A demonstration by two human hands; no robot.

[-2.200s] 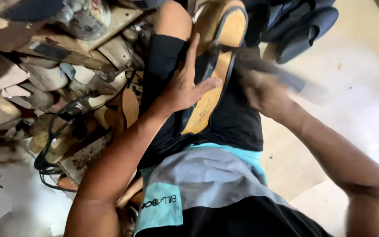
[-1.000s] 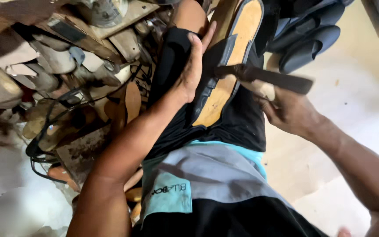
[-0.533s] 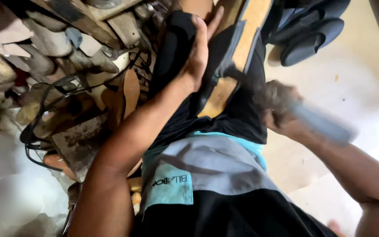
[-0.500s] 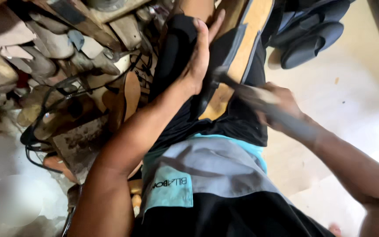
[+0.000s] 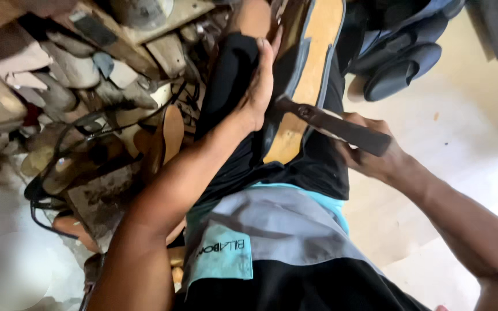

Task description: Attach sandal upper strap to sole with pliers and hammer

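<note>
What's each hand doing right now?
Left hand: flat, fingers open, pressing the shoe against the thigh.
Right hand: closed around the pliers, whose tip meets the sole.

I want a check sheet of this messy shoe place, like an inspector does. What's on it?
Surface: the person's lap, black shorts; pale floor beside.
Job's things: tan shoe sole with dark edge lying on the thigh; dark pincer-like tool, head on the sole's edge.
Clutter: heap of wooden shoe forms and loose soles.
Hands: left hand presses the sole down; right hand grips the tool handle.
Cables: black cord looping through the heap.
Surroundings: dark sandals on the floor.
</note>
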